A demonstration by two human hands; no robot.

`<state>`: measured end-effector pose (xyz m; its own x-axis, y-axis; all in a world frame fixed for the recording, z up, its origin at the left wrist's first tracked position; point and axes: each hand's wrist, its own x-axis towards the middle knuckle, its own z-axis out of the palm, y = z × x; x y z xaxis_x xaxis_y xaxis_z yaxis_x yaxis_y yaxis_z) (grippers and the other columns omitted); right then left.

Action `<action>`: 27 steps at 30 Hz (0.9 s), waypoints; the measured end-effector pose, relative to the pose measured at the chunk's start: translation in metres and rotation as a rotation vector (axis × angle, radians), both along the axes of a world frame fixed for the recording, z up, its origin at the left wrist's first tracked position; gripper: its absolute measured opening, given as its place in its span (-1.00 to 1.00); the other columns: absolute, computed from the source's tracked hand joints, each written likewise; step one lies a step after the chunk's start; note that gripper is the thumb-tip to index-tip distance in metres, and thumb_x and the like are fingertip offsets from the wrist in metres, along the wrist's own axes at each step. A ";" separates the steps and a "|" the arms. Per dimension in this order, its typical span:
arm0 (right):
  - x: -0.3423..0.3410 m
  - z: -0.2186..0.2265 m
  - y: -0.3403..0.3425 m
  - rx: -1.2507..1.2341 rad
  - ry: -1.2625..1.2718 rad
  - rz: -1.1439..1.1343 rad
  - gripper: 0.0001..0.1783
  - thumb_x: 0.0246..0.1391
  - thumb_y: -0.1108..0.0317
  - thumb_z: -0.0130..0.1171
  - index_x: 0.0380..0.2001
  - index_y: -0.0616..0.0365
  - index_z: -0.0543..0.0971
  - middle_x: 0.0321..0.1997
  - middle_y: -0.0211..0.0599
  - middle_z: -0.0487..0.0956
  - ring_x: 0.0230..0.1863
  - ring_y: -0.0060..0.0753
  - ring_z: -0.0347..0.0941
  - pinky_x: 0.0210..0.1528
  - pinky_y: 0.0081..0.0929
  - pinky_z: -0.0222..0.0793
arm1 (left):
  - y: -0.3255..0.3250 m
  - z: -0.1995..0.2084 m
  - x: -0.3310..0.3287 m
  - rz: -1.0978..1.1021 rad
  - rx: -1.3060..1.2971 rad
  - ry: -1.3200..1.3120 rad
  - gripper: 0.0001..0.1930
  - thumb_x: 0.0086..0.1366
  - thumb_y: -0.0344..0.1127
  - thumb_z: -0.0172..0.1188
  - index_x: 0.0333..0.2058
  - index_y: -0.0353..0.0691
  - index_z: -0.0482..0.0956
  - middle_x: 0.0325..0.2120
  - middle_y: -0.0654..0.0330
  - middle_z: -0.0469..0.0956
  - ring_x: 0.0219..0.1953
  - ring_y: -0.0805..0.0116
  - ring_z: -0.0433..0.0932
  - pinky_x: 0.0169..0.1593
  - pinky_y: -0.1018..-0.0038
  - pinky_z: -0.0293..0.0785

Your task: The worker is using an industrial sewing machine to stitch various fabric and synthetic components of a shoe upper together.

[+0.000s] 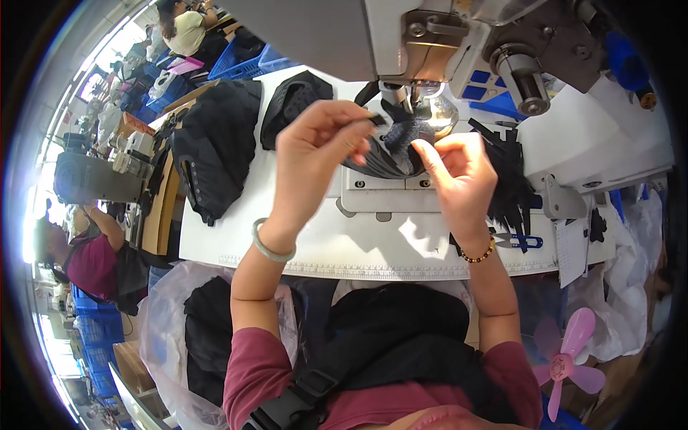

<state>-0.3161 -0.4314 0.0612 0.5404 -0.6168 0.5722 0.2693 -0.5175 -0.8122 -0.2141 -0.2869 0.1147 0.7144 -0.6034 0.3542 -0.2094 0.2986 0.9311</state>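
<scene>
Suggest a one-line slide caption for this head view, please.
Left hand pinches a small black strip while right hand steadies dark fabric under the sewing machine.

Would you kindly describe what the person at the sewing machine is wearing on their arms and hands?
Both arms are bare from short maroon sleeves down. The left hand has no glove; its wrist carries a smooth, pale green bangle. The right hand is bare too, with a beaded bracelet of amber and dark beads at the wrist. No rings or watch show.

white sewing table (315,251) | black fabric pieces (215,154) | probably blue snips (523,242)
</scene>
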 end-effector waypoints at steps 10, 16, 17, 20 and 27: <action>-0.017 0.031 0.007 0.327 0.048 0.496 -0.81 0.06 0.46 0.15 -0.22 0.25 0.53 -0.50 -0.48 0.50 -0.55 -0.84 0.29 -0.63 -0.87 0.14 | -0.004 -0.001 -0.027 -0.021 0.084 -0.143 -0.71 0.14 -0.54 0.20 -0.18 -0.32 0.33 -0.37 0.21 0.46 -0.35 0.59 0.49 -0.31 0.68 0.49; -0.015 0.028 0.008 0.376 0.034 0.472 -0.84 0.07 0.44 0.15 -0.25 0.23 0.54 -0.58 -0.52 0.48 -0.63 -0.85 0.28 -0.69 -0.86 0.11 | 0.002 0.003 -0.022 -0.051 0.178 -0.080 -0.82 0.16 -0.48 0.21 -0.27 -0.39 0.44 -0.43 0.21 0.51 -0.43 0.60 0.49 -0.35 0.67 0.49; -0.014 0.028 0.007 0.375 0.034 0.471 -0.84 0.07 0.44 0.15 -0.25 0.23 0.54 -0.58 -0.52 0.48 -0.63 -0.85 0.28 -0.69 -0.86 0.11 | 0.001 0.003 -0.020 -0.052 0.178 -0.080 -0.82 0.16 -0.48 0.21 -0.27 -0.39 0.44 -0.43 0.21 0.51 -0.43 0.60 0.49 -0.35 0.67 0.49; -0.013 0.029 0.007 0.375 0.054 0.463 -0.84 0.07 0.44 0.16 -0.27 0.24 0.55 -0.59 -0.51 0.48 -0.63 -0.85 0.27 -0.71 -0.85 0.10 | 0.000 0.004 -0.014 -0.085 0.183 -0.034 -0.85 0.17 -0.46 0.20 -0.32 -0.42 0.50 -0.49 0.22 0.53 -0.48 0.60 0.48 -0.37 0.68 0.48; -0.012 0.031 0.006 0.403 0.090 0.471 -0.84 0.06 0.45 0.16 -0.26 0.24 0.54 -0.59 -0.52 0.47 -0.63 -0.85 0.27 -0.72 -0.85 0.09 | -0.001 0.002 -0.009 -0.109 0.184 -0.001 -0.85 0.17 -0.46 0.21 -0.33 -0.43 0.51 -0.51 0.22 0.53 -0.50 0.60 0.49 -0.40 0.69 0.45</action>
